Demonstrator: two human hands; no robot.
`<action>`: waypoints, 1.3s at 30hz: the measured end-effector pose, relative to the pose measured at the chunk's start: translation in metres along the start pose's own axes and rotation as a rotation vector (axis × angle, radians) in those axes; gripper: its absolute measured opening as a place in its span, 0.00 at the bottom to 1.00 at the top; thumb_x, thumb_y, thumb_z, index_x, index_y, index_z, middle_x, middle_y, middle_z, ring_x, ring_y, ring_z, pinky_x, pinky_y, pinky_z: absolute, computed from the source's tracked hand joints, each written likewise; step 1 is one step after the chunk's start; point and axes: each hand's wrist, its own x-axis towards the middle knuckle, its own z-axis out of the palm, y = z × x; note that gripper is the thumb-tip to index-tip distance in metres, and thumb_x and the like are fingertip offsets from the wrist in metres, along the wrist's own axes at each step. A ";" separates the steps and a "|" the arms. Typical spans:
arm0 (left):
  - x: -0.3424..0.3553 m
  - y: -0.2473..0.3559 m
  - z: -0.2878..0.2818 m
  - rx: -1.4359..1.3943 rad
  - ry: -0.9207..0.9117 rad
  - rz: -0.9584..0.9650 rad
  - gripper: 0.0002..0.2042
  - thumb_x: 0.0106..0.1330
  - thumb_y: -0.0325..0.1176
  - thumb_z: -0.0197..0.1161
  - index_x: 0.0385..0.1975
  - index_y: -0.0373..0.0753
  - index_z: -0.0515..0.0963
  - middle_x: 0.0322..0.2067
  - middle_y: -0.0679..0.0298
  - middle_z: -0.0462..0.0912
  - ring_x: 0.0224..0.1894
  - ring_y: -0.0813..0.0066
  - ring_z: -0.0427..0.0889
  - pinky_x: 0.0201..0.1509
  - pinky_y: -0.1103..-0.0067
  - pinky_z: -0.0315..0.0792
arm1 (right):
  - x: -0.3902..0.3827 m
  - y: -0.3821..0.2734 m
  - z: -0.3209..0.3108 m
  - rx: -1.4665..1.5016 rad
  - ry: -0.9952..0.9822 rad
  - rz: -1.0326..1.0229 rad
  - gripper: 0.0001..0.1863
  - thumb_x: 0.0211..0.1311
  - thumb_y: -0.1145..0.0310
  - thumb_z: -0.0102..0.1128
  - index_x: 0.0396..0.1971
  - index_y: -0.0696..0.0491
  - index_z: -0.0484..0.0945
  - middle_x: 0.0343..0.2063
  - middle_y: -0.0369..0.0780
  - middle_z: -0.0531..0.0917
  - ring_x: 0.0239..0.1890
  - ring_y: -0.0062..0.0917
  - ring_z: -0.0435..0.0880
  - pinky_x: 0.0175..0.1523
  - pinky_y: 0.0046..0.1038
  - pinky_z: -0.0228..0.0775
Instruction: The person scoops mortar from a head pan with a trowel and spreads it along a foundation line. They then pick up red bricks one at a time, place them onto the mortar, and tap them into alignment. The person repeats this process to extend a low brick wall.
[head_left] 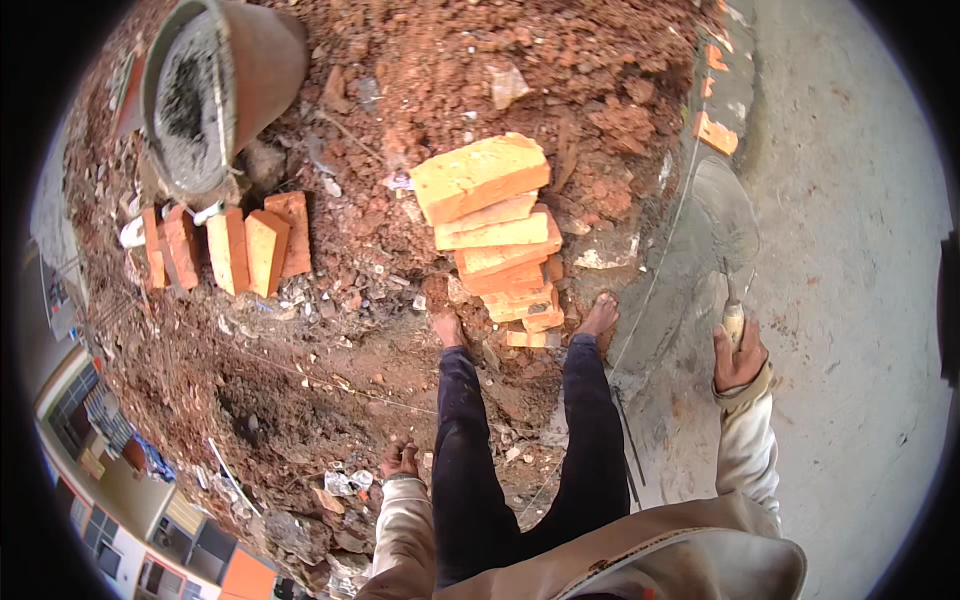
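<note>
My right hand (738, 362) is closed round the wooden handle of a trowel (734, 318). The trowel's wide blade, grey with mortar, points away from me and lies over the wet mortar strip (672, 318) at the right. Beside my left leg hangs my left hand (400, 461), fingers loosely bent and apart, with nothing visible in it. A leaning stack of orange bricks (480, 178) rests on the soil in front of my bare feet.
At the far left, a bucket (262, 70) of grey mortar sits tilted, with several bricks (228, 250) standing near it. A taut string (662, 255) runs along the mortar strip. Laid bricks (716, 133) show at the far right. Rubble covers the soil; grey concrete (850, 330) spans the right side.
</note>
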 end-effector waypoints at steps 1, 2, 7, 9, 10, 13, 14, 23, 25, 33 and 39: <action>0.005 0.026 0.012 0.102 -0.002 0.042 0.11 0.56 0.28 0.60 0.39 0.35 0.77 0.31 0.64 0.81 0.31 0.77 0.78 0.38 0.82 0.72 | 0.028 -0.046 -0.029 0.048 0.083 -0.211 0.23 0.58 0.66 0.54 0.50 0.64 0.66 0.37 0.56 0.77 0.38 0.46 0.79 0.43 0.35 0.71; 0.017 0.045 0.020 0.197 0.002 0.088 0.12 0.55 0.27 0.60 0.39 0.34 0.77 0.31 0.63 0.81 0.32 0.77 0.78 0.39 0.81 0.72 | 0.050 -0.101 -0.051 0.099 0.174 -0.430 0.22 0.58 0.69 0.54 0.51 0.64 0.66 0.38 0.55 0.77 0.40 0.45 0.79 0.46 0.34 0.70; 0.002 -0.046 -0.103 0.070 0.139 0.026 0.12 0.57 0.29 0.59 0.41 0.33 0.77 0.35 0.59 0.81 0.39 0.74 0.79 0.46 0.81 0.70 | 0.099 -0.411 -0.045 -0.080 0.115 -0.986 0.21 0.59 0.69 0.52 0.52 0.60 0.67 0.43 0.52 0.77 0.46 0.42 0.77 0.49 0.32 0.68; -0.011 -0.059 -0.125 0.089 0.178 -0.015 0.12 0.56 0.27 0.58 0.41 0.33 0.77 0.35 0.59 0.81 0.39 0.74 0.79 0.46 0.80 0.70 | 0.101 -0.505 -0.031 -0.342 0.047 -0.822 0.21 0.59 0.67 0.52 0.53 0.56 0.67 0.42 0.52 0.77 0.46 0.40 0.77 0.49 0.32 0.68; -0.003 -0.058 -0.125 0.092 0.191 -0.006 0.12 0.56 0.26 0.58 0.40 0.33 0.77 0.35 0.59 0.81 0.38 0.73 0.79 0.46 0.80 0.70 | 0.097 -0.556 -0.037 -0.551 -0.013 -0.655 0.21 0.59 0.67 0.52 0.53 0.54 0.68 0.42 0.52 0.78 0.46 0.39 0.78 0.48 0.31 0.69; 0.036 -0.062 -0.085 -0.226 0.108 -0.065 0.11 0.55 0.25 0.56 0.39 0.33 0.77 0.31 0.62 0.80 0.32 0.76 0.78 0.40 0.82 0.71 | 0.124 -0.632 -0.017 -0.922 0.022 -0.457 0.22 0.57 0.66 0.54 0.52 0.53 0.69 0.40 0.50 0.79 0.41 0.37 0.78 0.44 0.31 0.70; 0.025 -0.076 -0.119 -0.256 0.165 -0.131 0.11 0.55 0.25 0.56 0.39 0.34 0.77 0.30 0.63 0.80 0.31 0.77 0.78 0.39 0.82 0.72 | 0.149 -0.638 0.035 -0.907 -0.059 -0.453 0.22 0.57 0.65 0.55 0.52 0.53 0.69 0.40 0.49 0.79 0.39 0.36 0.79 0.43 0.32 0.70; 0.008 -0.111 -0.160 -0.605 0.250 -0.057 0.03 0.49 0.20 0.53 0.22 0.36 0.72 0.17 0.68 0.70 0.18 0.81 0.67 0.23 0.82 0.66 | 0.144 -0.649 0.156 0.769 -0.464 0.080 0.19 0.53 0.64 0.63 0.45 0.51 0.72 0.26 0.42 0.80 0.18 0.28 0.76 0.21 0.32 0.70; 0.012 -0.107 -0.162 -0.780 0.231 -0.127 0.05 0.47 0.16 0.51 0.21 0.34 0.71 0.18 0.69 0.68 0.19 0.82 0.64 0.20 0.84 0.59 | 0.147 -0.666 0.160 1.010 -0.540 0.140 0.17 0.53 0.63 0.63 0.42 0.52 0.72 0.21 0.41 0.77 0.16 0.29 0.74 0.18 0.33 0.69; 0.018 -0.090 -0.200 -0.613 0.246 -0.318 0.04 0.52 0.20 0.55 0.20 0.37 0.70 0.20 0.70 0.71 0.22 0.83 0.67 0.26 0.84 0.64 | 0.115 -0.648 0.159 0.986 -0.317 -0.099 0.24 0.54 0.57 0.63 0.49 0.52 0.71 0.22 0.39 0.77 0.16 0.22 0.74 0.18 0.25 0.70; 0.042 -0.095 -0.207 -0.651 0.122 -0.246 0.05 0.52 0.23 0.57 0.18 0.39 0.70 0.17 0.72 0.70 0.20 0.84 0.65 0.24 0.84 0.63 | 0.081 -0.632 0.095 0.970 -0.339 -0.183 0.29 0.54 0.57 0.63 0.55 0.50 0.68 0.22 0.37 0.77 0.16 0.18 0.74 0.18 0.22 0.68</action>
